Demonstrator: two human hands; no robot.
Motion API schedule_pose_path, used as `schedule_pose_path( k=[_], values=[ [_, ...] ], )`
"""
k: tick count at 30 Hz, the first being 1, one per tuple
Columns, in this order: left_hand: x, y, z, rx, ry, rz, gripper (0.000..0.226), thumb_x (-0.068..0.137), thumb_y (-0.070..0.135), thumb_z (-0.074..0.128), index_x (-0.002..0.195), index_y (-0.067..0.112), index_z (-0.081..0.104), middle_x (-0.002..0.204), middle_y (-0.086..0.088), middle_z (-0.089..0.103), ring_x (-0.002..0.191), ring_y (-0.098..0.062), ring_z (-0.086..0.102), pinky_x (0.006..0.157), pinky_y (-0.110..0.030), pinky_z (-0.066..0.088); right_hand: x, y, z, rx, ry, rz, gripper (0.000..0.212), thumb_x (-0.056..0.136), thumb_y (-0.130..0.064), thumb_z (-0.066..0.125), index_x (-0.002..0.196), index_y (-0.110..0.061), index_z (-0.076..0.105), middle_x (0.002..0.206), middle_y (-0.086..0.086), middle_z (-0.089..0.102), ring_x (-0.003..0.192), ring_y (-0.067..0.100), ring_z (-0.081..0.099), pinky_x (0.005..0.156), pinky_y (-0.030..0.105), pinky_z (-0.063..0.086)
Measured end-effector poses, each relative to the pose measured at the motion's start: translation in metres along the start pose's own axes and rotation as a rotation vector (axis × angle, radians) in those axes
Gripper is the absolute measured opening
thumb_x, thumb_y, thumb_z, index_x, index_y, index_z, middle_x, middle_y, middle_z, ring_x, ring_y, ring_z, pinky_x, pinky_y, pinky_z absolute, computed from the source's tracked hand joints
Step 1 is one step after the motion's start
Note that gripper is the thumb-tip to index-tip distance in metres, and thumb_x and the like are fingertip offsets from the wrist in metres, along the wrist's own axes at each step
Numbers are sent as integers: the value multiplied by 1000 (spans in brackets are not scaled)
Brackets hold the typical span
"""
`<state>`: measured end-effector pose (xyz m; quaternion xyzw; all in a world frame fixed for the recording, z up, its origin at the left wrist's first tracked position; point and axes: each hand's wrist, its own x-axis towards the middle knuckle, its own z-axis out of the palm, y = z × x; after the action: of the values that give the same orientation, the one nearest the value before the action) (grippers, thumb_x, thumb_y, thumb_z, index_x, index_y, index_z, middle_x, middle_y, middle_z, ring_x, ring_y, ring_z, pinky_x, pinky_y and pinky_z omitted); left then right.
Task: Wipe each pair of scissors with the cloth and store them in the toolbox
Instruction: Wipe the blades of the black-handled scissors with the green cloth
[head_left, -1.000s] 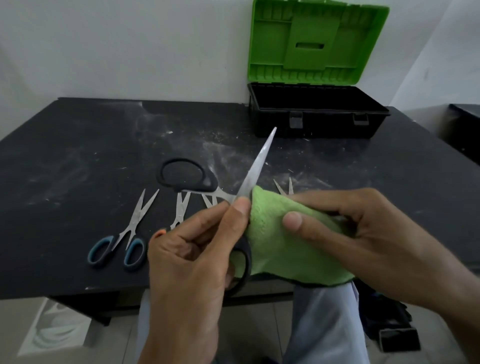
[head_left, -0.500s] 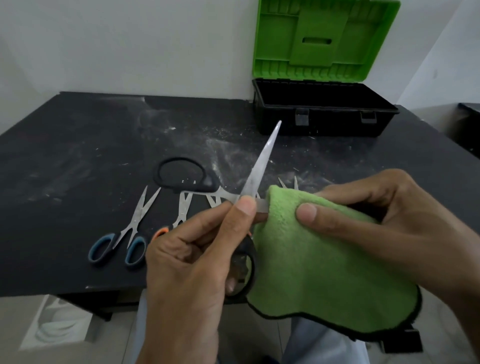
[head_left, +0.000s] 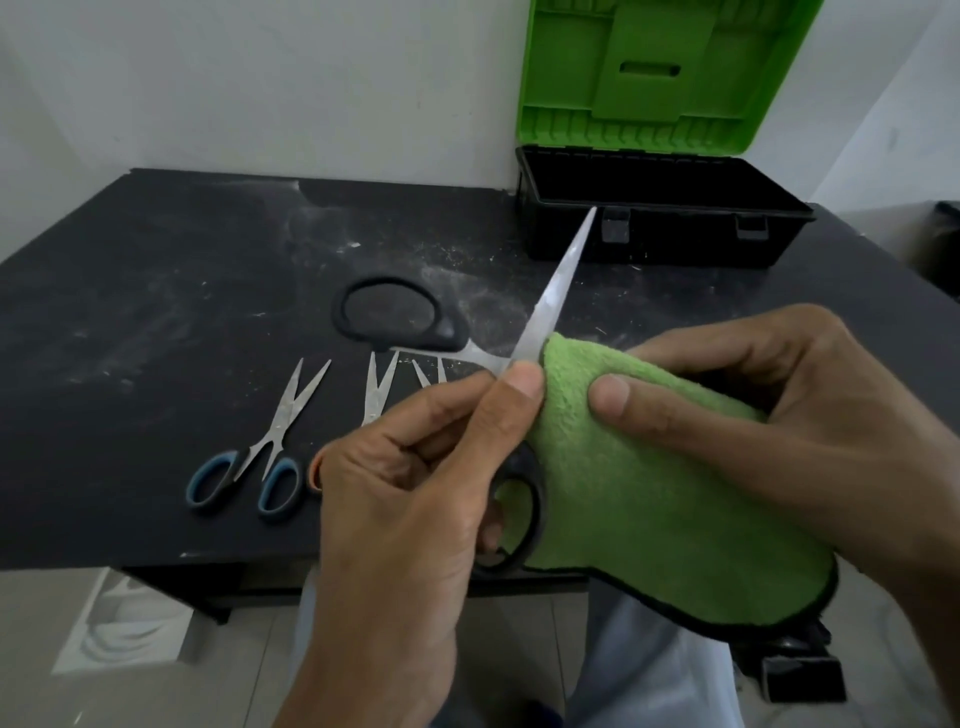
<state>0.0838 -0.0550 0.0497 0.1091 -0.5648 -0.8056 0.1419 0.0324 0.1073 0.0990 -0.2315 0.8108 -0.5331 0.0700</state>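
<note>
1. Closer than half a second ago, the cloth (head_left: 649, 493) now touches the thumb of the left hand (head_left: 415, 509). It hides the short strip of blade that showed between them.
2. Black scissors (head_left: 558, 283) are held in front of the toolbox (head_left: 675, 234), spread wide. One bare blade slants up until its tip overlaps the toolbox's front wall in view. The other blade runs into the cloth. One handle loop sticks out front-left of the toolbox; the other sits by the left palm.
3. Left hand grips the black scissors near the pivot, thumb and forefinger pinching the base of the bare blade, the other fingers curled.
4. Right hand (head_left: 779, 415) clasps the cloth, thumb on top and fingers curled behind. The loose part of the cloth hangs below.
5. Farthest from the hands, the toolbox stands open on the table (head_left: 156, 312), its green lid (head_left: 665, 73) upright. Its inside is too dark to read.
6. Front-left of the toolbox and well apart from it, blue scissors (head_left: 260, 457) lie slightly open. Between them and the hands lie orange scissors (head_left: 376, 389) and the tips of a further pair (head_left: 428, 371), both largely hidden by the left hand.
</note>
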Motion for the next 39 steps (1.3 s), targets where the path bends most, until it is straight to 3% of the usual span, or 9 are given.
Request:
schedule_pose_path(
  k=[3,7,12,16,20,27,31,36,39],
  values=[
    [1,2,-3,-9,11,2,30,60,42,75,79,21,82,87,-21,74,80,-44,64,78,-54,52,0,-3,0,-7,-11,-11,13,80,-36,76,81,-31,87,74,-6,82,63,12,80,53,23,63],
    [0,4,-8,9,32,29,27,62,42,75,77,20,82,84,-23,72,70,-27,53,66,-34,45,-1,-1,-3,-18,5,14,13,79,-39,76,79,-32,87,73,-4,82,61,14,79,54,27,64],
    [0,1,-9,-6,24,1,29,65,41,80,81,17,81,93,-28,71,88,-51,65,90,-66,47,-2,-5,7,-5,-75,-12,15,84,-35,74,85,-28,88,74,-8,82,62,9,79,51,22,61],
    [2,0,-9,-3,47,32,27,60,41,75,76,21,82,80,-8,78,74,-29,65,77,-46,50,-2,-2,1,-30,-48,17,18,83,-38,73,83,-27,87,76,-2,82,63,16,80,54,32,66],
    [3,-2,-5,-25,20,-4,27,61,40,75,77,20,82,84,-14,77,83,-49,64,83,-57,51,0,-2,5,-26,-41,3,15,83,-36,73,80,-31,87,74,-7,82,62,11,79,52,21,61],
    [7,2,-8,-36,-2,29,26,64,41,73,79,20,82,81,0,79,57,-11,54,52,-24,42,5,-4,3,-63,33,-24,13,80,-37,74,74,-33,85,66,-10,79,54,5,75,45,12,53],
    [7,1,-7,-65,39,13,30,60,41,76,78,18,81,84,-7,79,81,-35,62,79,-54,50,5,-7,6,-69,-19,-48,13,83,-37,74,80,-32,86,70,-12,80,59,5,77,49,14,57],
    [4,5,-5,-37,55,36,29,62,41,74,78,18,81,82,-7,78,73,-47,56,73,-53,51,4,-6,2,-66,9,-53,13,82,-36,74,78,-31,86,70,-9,81,57,7,77,47,17,57],
    [2,4,-3,-52,47,-15,32,59,41,76,79,18,81,92,-23,74,99,-56,60,89,-69,46,2,-8,5,-66,-35,-74,14,84,-36,73,81,-31,86,71,-10,81,59,7,78,48,19,58]
  ],
)
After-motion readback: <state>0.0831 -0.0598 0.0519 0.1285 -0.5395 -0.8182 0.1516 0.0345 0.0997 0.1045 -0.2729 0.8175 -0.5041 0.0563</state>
